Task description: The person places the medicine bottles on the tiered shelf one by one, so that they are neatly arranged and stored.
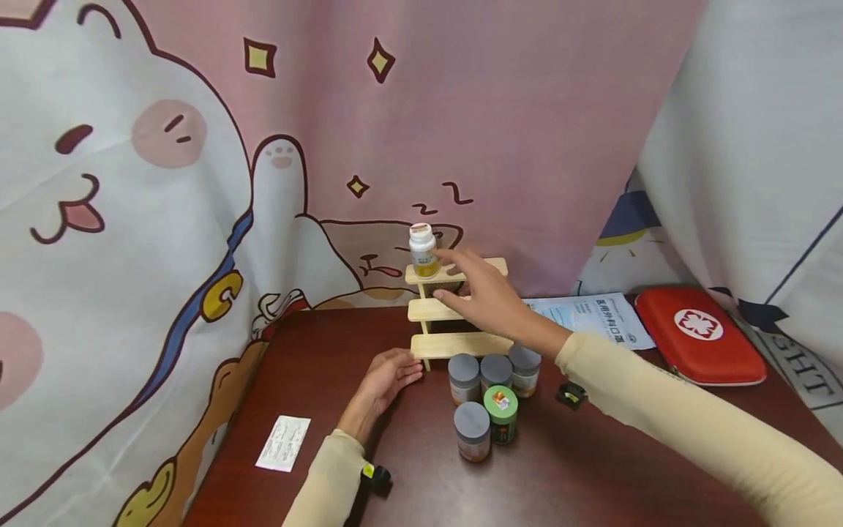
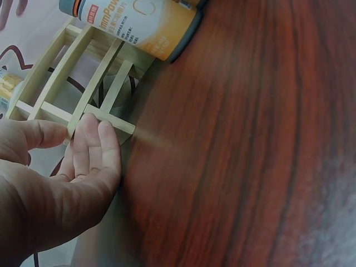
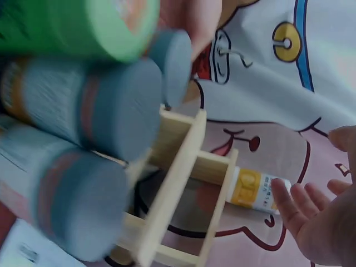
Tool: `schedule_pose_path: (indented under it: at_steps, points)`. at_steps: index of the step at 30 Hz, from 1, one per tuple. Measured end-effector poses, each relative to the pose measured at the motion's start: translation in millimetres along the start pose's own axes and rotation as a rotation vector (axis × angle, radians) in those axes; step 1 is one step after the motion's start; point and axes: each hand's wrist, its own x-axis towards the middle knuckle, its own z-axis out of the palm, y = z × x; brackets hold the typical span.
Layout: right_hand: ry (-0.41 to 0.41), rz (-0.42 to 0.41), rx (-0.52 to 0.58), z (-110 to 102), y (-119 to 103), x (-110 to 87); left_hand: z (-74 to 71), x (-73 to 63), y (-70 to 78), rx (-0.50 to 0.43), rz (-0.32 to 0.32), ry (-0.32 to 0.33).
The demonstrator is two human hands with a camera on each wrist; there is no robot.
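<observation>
A small three-step wooden shelf (image 1: 461, 344) stands on the table against the curtain. My left hand (image 1: 388, 377) grips the left end of its lowest step, thumb on one side and fingers on the other, as the left wrist view shows. A white bottle with a yellow label (image 1: 424, 252) stands upright on the left of the top step. Beside it is my right hand (image 1: 481, 289), fingers spread and thumb well apart from them, the fingertips right at the bottle's side. In the right wrist view the right hand (image 3: 322, 217) overlaps the bottle's cap end (image 3: 258, 192).
Several grey-lidded jars (image 1: 472, 432) and a green-lidded jar (image 1: 502, 413) cluster before the shelf. To its right lie a mask packet (image 1: 593, 318) and a red first-aid case (image 1: 701, 337). A white paper slip (image 1: 283, 443) lies at the table's left.
</observation>
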Motion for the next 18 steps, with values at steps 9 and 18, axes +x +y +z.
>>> schedule_pose_path:
  at_steps: [9,18]
  points:
    - [-0.033,-0.005,0.162,-11,1,-60.8,-0.4,-0.3,-0.2,0.009,0.017,-0.009]
    - [-0.088,0.020,0.135,-23,12,-114.7,-0.5,-1.2,-0.4,0.027,0.024,-0.010]
